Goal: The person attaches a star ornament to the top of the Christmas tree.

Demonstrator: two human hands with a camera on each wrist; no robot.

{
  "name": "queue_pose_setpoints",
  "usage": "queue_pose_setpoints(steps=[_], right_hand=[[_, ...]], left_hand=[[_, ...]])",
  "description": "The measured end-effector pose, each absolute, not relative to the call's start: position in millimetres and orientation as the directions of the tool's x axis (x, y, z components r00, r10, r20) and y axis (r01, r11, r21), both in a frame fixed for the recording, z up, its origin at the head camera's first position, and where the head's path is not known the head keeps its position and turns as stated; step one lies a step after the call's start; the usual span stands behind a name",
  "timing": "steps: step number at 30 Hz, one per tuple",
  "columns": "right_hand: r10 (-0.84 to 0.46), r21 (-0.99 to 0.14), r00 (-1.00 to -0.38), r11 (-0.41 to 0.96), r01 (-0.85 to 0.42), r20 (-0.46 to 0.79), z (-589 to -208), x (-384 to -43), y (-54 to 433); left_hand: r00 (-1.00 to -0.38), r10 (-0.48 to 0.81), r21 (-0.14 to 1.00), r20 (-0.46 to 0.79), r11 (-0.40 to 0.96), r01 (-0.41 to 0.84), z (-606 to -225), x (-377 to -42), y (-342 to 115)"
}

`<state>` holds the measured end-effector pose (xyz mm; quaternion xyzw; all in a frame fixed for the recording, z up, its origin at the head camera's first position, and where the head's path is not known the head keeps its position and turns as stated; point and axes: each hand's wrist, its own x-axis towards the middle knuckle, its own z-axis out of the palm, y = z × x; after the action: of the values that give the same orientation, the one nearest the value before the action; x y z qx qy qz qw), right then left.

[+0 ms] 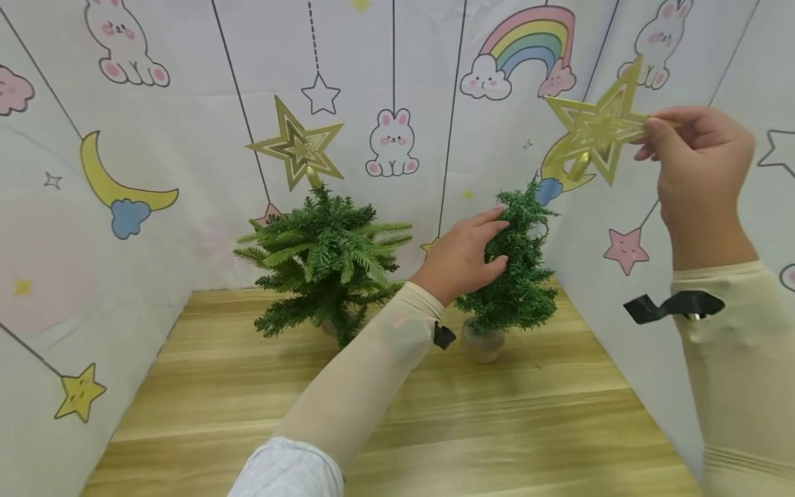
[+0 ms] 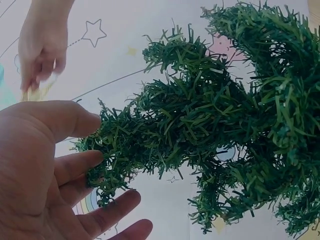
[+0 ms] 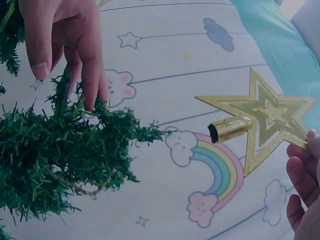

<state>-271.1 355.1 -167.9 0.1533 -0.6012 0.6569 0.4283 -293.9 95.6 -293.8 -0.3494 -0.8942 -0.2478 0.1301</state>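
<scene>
In the head view my right hand (image 1: 704, 166) pinches a gold star tree topper (image 1: 599, 124) by one point, up and right of the smaller tree. The topper's short hollow tube (image 3: 227, 130) faces the tree's tip in the right wrist view. My left hand (image 1: 462, 259) is at the left side of the small green Christmas tree (image 1: 522, 276), fingers spread and slightly bent. Its fingertips are right at the upper branches (image 2: 120, 145) in the left wrist view. This tree stands upright on a pale round base (image 1: 483, 345).
To the left stands a fuller Christmas tree (image 1: 323, 262) with another gold star topper (image 1: 298, 146) on its tip. Both trees are on a wood-grain table (image 1: 497, 428). Behind hangs a white cloth (image 1: 385, 62) printed with rabbits, stars and a rainbow.
</scene>
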Motion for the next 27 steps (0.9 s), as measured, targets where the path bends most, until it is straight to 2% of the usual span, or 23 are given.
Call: queue_pose_setpoints(steps=[1, 8, 13, 16, 22, 27], right_hand=[[0.371, -0.654, -0.592, 0.06, -0.754, 0.716, -165, -277, 350], [0.271, -0.729, -0.678, 0.226, -0.646, 0.684, -164, -298, 328], [0.304, -0.739, -0.684, 0.128, -0.661, 0.664, -168, -302, 324], [0.313, -0.74, -0.682, 0.12, -0.662, 0.661, -168, -301, 324], [0.222, -0.77, -0.752, 0.356, -0.53, 0.62, -175, -303, 325], [0.199, -0.746, -0.749, 0.415, -0.52, 0.632, -183, -310, 327]], left_hand=[[-0.723, 0.562, 0.351, 0.402, 0.635, 0.689, -294, -294, 96], [-0.721, 0.57, 0.339, 0.395, 0.639, 0.691, -294, -293, 95], [-0.714, 0.579, 0.335, 0.393, 0.632, 0.698, -293, -293, 94], [-0.713, 0.584, 0.336, 0.388, 0.63, 0.7, -293, -292, 94], [-0.712, 0.585, 0.346, 0.389, 0.623, 0.701, -292, -291, 93], [-0.72, 0.577, 0.349, 0.385, 0.631, 0.693, -292, -291, 93]])
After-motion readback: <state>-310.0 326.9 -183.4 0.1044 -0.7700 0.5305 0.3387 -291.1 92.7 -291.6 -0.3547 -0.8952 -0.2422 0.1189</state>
